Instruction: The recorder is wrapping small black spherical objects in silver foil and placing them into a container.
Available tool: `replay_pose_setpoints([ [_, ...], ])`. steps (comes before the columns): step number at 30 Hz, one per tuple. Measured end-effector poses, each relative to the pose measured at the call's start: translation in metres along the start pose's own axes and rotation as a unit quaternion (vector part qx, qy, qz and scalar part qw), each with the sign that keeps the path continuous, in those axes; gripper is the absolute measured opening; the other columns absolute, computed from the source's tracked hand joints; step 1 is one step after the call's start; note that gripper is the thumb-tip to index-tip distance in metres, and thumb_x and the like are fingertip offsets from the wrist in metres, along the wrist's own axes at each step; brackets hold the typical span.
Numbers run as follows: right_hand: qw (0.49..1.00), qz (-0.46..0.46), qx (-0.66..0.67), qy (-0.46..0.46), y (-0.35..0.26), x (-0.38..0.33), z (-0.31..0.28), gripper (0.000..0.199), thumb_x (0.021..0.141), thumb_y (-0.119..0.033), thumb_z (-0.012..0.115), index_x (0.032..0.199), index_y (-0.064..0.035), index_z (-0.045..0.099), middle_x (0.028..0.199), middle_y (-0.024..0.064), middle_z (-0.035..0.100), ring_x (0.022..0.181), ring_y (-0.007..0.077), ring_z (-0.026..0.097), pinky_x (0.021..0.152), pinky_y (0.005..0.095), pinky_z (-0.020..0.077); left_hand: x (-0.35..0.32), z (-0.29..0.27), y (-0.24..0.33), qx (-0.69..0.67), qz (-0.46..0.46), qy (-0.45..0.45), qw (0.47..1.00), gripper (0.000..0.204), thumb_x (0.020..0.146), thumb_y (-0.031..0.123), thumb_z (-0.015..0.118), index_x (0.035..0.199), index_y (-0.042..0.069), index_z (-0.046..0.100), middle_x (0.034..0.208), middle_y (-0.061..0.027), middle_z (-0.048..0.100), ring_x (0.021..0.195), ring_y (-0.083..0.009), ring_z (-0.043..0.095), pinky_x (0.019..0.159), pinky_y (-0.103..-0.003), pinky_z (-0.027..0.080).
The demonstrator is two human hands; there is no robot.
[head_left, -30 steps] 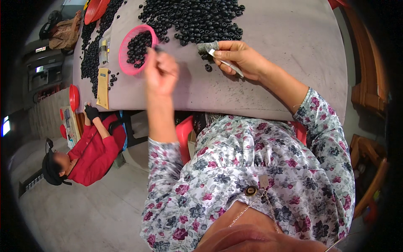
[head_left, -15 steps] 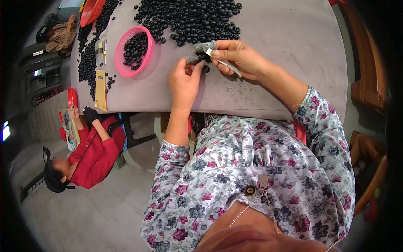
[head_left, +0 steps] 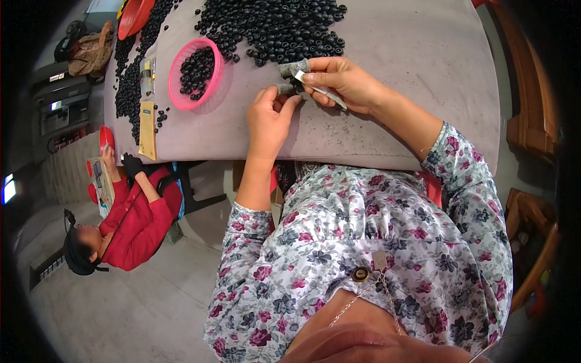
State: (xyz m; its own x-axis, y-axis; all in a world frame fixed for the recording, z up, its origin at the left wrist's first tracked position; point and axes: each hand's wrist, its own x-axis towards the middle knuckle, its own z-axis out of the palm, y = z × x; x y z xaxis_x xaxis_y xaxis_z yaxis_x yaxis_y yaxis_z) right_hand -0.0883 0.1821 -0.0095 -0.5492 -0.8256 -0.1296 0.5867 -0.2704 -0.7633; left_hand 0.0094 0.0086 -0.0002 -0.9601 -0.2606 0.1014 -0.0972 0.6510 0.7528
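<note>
Over the near part of the table, my two hands meet. My left hand (head_left: 269, 121) is closed, its thumb and a grey-wrapped fingertip pinching a small black bead (head_left: 295, 86) that is mostly hidden. My right hand (head_left: 348, 85) is closed around a slim, flat, pale tool (head_left: 327, 95), its white end by the bead; its exact kind cannot be made out. Grey wrap covers the right index fingertip too. Just beyond lies a broad heap of black beads (head_left: 290, 30). Left of my hands stands a pink basket (head_left: 218, 78) partly filled with similar beads.
Smaller black beads (head_left: 128, 91) lie in a band along the table's left side. Near them are a tan packet (head_left: 147, 130), a clear packet (head_left: 147, 75) and a red basket (head_left: 134, 18). Dark specks dot the table (head_left: 423, 78). Another person in red (head_left: 142, 218) sits at left.
My left hand has turned slightly and shifted a little right toward the tool. A bead visible below its thumb is now out of sight. My right hand has barely moved.
</note>
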Motion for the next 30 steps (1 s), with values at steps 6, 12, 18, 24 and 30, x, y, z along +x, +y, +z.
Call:
replay_pose_setpoints([
  [6, 1.0, 0.006, -0.021, 0.011, 0.002, 0.0, 0.0, 0.013, 0.096, -0.017, 0.06, 0.093, -0.0048, 0.063, 0.069, -0.0009, 0.06, 0.055, 0.0037, 0.055, 0.044, 0.0185, 0.0427, -0.008, 0.001, 0.005, 0.022, 0.056, -0.023, 0.998, 0.02, 0.077, 0.012, 0.075, 0.083, -0.002, 0.062, 0.073, -0.0137, 0.058, 0.06, -0.0254, 0.058, 0.056, -0.035, 0.045],
  [12, 0.997, -0.008, -0.075, -0.018, -0.001, -0.006, 0.01, 0.013, 0.095, -0.017, 0.062, 0.097, -0.0043, 0.061, 0.071, -0.0009, 0.06, 0.055, 0.0041, 0.053, 0.045, 0.0196, 0.0407, -0.006, 0.004, -0.002, -0.233, -0.088, 0.018, 0.968, 0.011, 0.089, 0.011, 0.068, 0.09, 0.001, 0.063, 0.076, -0.0023, 0.062, 0.061, -0.013, 0.057, 0.058, -0.026, 0.045],
  [18, 0.98, -0.021, -0.189, -0.056, -0.004, -0.01, 0.014, 0.025, 0.093, -0.017, 0.064, 0.112, -0.0021, 0.059, 0.072, -0.0009, 0.057, 0.057, 0.0056, 0.052, 0.048, 0.021, 0.0398, -0.001, -0.011, -0.018, -0.658, -0.262, -0.068, 0.702, 0.016, 0.095, 0.02, 0.064, 0.092, 0.006, 0.06, 0.08, -0.0015, 0.061, 0.065, -0.0089, 0.053, 0.058, -0.024, 0.044],
  [24, 0.98, -0.021, -0.188, -0.056, -0.006, -0.012, 0.02, 0.03, 0.091, -0.015, 0.066, 0.116, -0.0012, 0.056, 0.073, 0.0, 0.057, 0.057, 0.0064, 0.053, 0.048, 0.0212, 0.0408, -0.005, -0.008, -0.023, -0.722, -0.286, -0.126, 0.617, 0.017, 0.096, 0.023, 0.062, 0.093, 0.006, 0.061, 0.08, -0.0015, 0.061, 0.066, -0.0095, 0.054, 0.059, -0.025, 0.045],
  [30, 0.98, -0.018, -0.19, -0.053, -0.003, -0.011, 0.017, 0.031, 0.09, -0.015, 0.067, 0.115, -0.0012, 0.056, 0.074, 0.0002, 0.058, 0.056, 0.0064, 0.053, 0.048, 0.0206, 0.0408, -0.007, -0.006, -0.018, -0.715, -0.286, -0.145, 0.622, 0.018, 0.097, 0.023, 0.061, 0.094, 0.005, 0.062, 0.08, -0.0015, 0.061, 0.066, -0.01, 0.054, 0.059, -0.025, 0.045],
])
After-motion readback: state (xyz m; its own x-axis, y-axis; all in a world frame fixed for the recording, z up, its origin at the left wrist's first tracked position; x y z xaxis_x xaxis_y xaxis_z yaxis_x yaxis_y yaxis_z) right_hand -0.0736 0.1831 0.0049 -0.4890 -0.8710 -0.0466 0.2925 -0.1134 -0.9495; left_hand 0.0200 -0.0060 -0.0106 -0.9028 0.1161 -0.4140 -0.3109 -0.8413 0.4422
